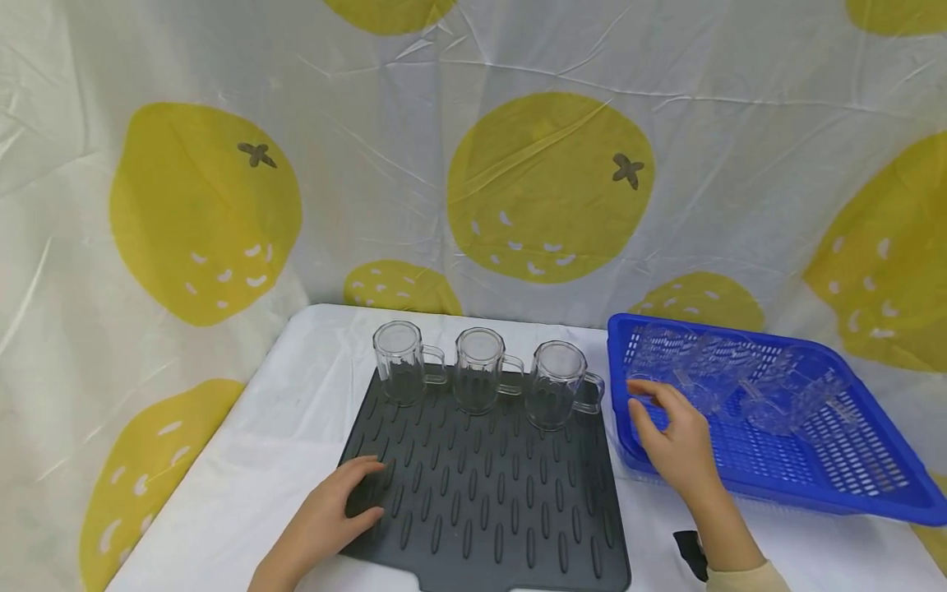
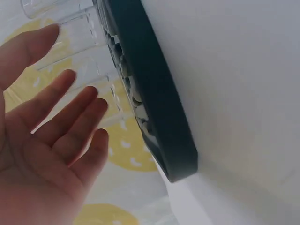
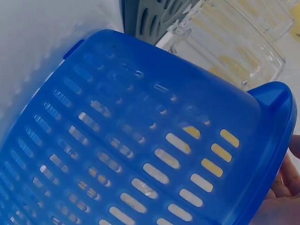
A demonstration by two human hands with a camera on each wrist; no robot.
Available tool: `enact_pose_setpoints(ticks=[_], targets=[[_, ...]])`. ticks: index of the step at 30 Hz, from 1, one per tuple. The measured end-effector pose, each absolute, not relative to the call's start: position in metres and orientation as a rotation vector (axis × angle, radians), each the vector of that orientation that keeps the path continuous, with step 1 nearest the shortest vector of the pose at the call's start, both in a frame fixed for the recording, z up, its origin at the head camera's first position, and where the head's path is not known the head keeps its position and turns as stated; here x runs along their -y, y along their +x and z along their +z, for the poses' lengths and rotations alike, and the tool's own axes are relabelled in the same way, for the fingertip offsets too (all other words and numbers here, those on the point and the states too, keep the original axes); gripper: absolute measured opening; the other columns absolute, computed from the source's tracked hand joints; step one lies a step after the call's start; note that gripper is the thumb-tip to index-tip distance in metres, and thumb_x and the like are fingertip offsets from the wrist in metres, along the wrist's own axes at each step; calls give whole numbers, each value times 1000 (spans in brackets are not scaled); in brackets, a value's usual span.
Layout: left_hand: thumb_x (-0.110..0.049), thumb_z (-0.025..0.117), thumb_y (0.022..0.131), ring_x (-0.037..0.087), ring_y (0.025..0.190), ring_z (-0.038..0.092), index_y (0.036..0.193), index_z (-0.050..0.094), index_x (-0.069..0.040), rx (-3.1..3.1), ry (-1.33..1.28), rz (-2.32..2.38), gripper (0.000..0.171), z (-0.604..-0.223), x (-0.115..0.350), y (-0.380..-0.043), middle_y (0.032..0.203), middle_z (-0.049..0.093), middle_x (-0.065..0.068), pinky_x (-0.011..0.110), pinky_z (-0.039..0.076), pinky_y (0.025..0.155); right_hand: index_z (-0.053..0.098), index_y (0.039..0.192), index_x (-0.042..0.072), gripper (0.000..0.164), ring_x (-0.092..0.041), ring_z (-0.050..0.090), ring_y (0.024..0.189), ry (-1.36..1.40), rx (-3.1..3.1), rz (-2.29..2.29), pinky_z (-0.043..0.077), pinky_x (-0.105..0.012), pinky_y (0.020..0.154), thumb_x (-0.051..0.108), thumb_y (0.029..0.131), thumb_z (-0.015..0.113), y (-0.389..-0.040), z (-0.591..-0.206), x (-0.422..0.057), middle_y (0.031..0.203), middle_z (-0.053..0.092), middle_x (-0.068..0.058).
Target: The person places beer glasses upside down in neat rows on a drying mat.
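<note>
three clear mugs [image 1: 477,382] stand in a row along the back of the dark mat [image 1: 462,510], where its bumps [image 1: 499,543] probably let air get under them. their handles [image 1: 600,393] all point right, perhaps to keep the row neat. the left grip [image 1: 321,514] is wide with nothing in it, by the mat's left edge. the right grip [image 1: 675,440] is loosely bent and bare, at the blue basket [image 1: 814,500]; i cannot tell if it touches. more mugs [image 1: 787,403] lie inside, too see-through to count. the right arm [image 1: 721,518] partly hides a black thing [image 1: 690,555].
</note>
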State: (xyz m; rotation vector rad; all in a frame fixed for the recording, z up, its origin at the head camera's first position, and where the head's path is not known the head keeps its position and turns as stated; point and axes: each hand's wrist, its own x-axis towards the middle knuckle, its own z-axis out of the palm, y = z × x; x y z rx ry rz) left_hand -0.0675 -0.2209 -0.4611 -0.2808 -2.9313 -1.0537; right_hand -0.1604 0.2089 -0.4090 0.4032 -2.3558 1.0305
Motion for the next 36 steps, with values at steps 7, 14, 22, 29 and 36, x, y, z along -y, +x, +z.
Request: enact_pose_setpoints(ticks=[7, 14, 22, 29, 36], targets=[[-26, 85, 75, 46, 133, 38, 136, 53, -4, 3073, -312, -1073, 73, -466, 231, -61, 147, 40, 22, 61, 36, 101, 65, 117, 1, 24, -15, 53, 100, 347, 2366, 999, 33, -8, 86, 3, 93, 63, -162, -406, -221, 109, 67, -14], [-26, 84, 75, 48, 137, 30, 144, 43, -1, 3123, -375, -1168, 84, -470, 235, -58, 153, 29, 24, 63, 34, 101, 62, 121, -2, 27, -31, 55, 105, 290, 2424, 964, 34, -11, 88, 7, 96, 60, -170, -399, -236, 112, 64, -18], [-29, 83, 76, 49, 138, 25, 145, 42, -2, 3149, -366, -1243, 85, -472, 237, -58, 156, 24, 23, 65, 31, 101, 46, 135, -8, 43, -50, 45, 118, 201, 2626, 961, 39, -65, 90, 16, 100, 54, -183, -394, -256, 127, 51, -31], [-30, 83, 76, 50, 138, 26, 145, 43, -3, 3150, -371, -1256, 84, -472, 238, -59, 156, 24, 22, 66, 32, 101, 29, 144, -11, 60, -56, 37, 123, 68, 2783, 970, 35, -69, 91, 27, 102, 50, -196, -397, -267, 135, 40, -37], [-31, 82, 77, 51, 137, 25, 145, 42, -1, 3149, -395, -1269, 85, -473, 239, -60, 156, 23, 24, 67, 32, 100, 25, 144, -14, 63, -57, 35, 123, 46, 2826, 994, 35, -69, 91, 27, 102, 49, -204, -403, -273, 136, 38, -39]])
